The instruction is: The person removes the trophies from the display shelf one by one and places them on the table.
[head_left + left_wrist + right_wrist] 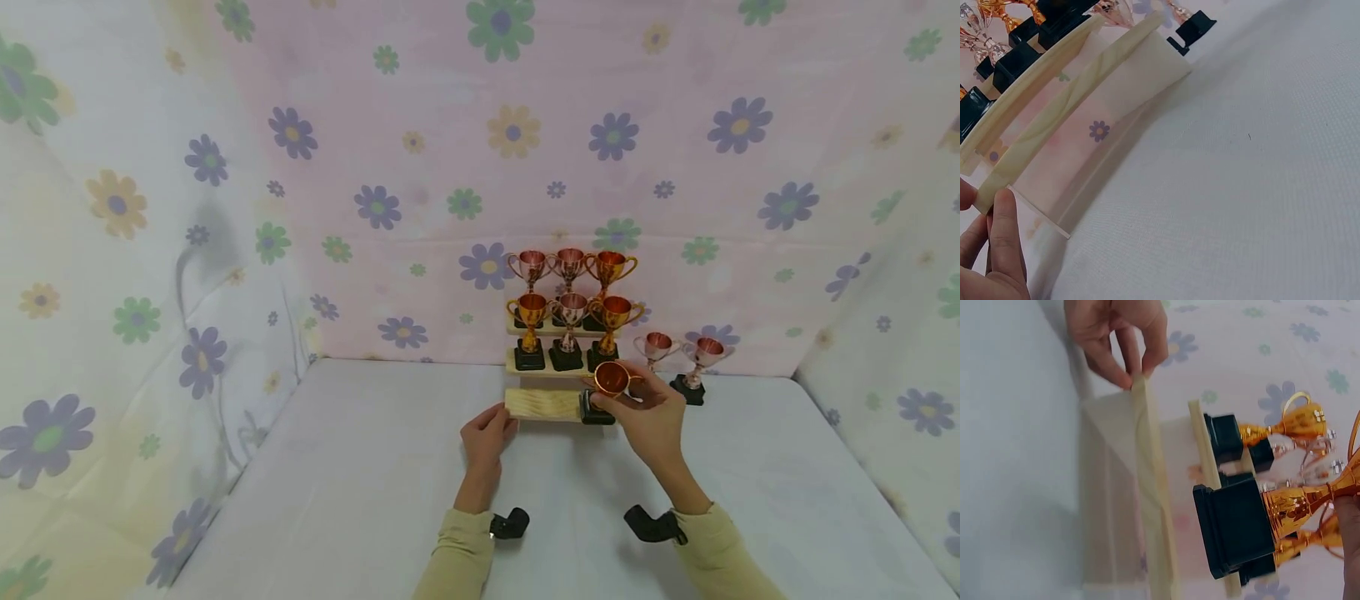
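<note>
A three-step stand with pale wooden shelves rises at the centre of the table. My left hand (486, 437) pinches the left end of its lowest shelf (546, 404), between thumb and fingers (1005, 234) in the left wrist view. My right hand (654, 419) holds a gold trophy cup (612, 379) with a black base over that shelf's right end. In the right wrist view, its black base (1238, 525) looks slightly apart from the wood. Gold and pink trophies (570, 312) stand on the middle and top shelves, three on each.
Two pink trophies stand on the white table (360, 467) to the stand's right, the nearer pink trophy (703, 367) close to my right hand. Flower-patterned cloth (420, 150) hangs behind and at both sides. Black wrist cameras (512, 523) sit on both sleeves.
</note>
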`<act>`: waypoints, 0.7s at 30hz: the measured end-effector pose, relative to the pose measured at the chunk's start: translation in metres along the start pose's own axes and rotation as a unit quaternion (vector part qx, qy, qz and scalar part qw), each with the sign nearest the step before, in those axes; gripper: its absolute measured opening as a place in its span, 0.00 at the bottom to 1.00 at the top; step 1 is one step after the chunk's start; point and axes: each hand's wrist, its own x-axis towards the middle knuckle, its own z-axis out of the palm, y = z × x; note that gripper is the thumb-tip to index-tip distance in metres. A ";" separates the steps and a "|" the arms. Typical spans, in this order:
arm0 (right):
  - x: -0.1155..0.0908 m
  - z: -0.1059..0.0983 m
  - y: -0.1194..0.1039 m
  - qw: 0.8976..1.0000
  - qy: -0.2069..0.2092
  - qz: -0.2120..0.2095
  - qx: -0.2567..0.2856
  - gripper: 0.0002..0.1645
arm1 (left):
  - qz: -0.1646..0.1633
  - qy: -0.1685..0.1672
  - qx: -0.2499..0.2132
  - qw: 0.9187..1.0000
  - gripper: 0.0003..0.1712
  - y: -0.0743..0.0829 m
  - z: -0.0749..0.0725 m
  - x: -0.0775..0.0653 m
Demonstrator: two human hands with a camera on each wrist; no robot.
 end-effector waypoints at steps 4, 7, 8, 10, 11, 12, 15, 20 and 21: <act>-0.002 -0.022 0.004 1.000 0.003 0.006 -0.009 0.33 | 0.004 0.002 -0.006 1.000 0.16 0.000 0.000 0.001; -0.004 -0.039 0.007 1.000 0.007 0.019 -0.023 0.33 | 0.002 0.001 -0.012 1.000 0.16 0.000 0.001 0.001; -0.005 -0.044 0.007 0.999 0.010 0.023 -0.028 0.32 | 0.001 0.001 -0.013 1.000 0.16 -0.001 0.001 0.001; -0.005 -0.056 0.009 0.999 0.018 0.030 -0.029 0.32 | -0.001 -0.002 -0.011 1.000 0.15 -0.001 0.001 0.001; -0.005 -0.061 0.009 0.999 0.022 0.033 -0.030 0.32 | -0.003 -0.002 -0.011 1.000 0.15 -0.001 0.001 0.001; -0.006 -0.066 0.010 0.999 0.028 0.039 -0.026 0.32 | -0.003 -0.003 -0.012 1.000 0.15 -0.001 0.001 0.001; -0.006 -0.084 0.010 0.997 0.057 0.057 -0.009 0.32 | -0.002 -0.003 -0.011 1.000 0.15 -0.001 0.000 0.000; -0.003 -0.114 0.014 0.989 0.114 0.095 0.019 0.32 | -0.003 -0.004 -0.007 1.000 0.15 0.000 0.000 -0.001; -0.002 -0.120 0.016 0.986 0.126 0.103 0.023 0.31 | 0.000 -0.004 -0.005 1.000 0.16 0.000 0.000 -0.001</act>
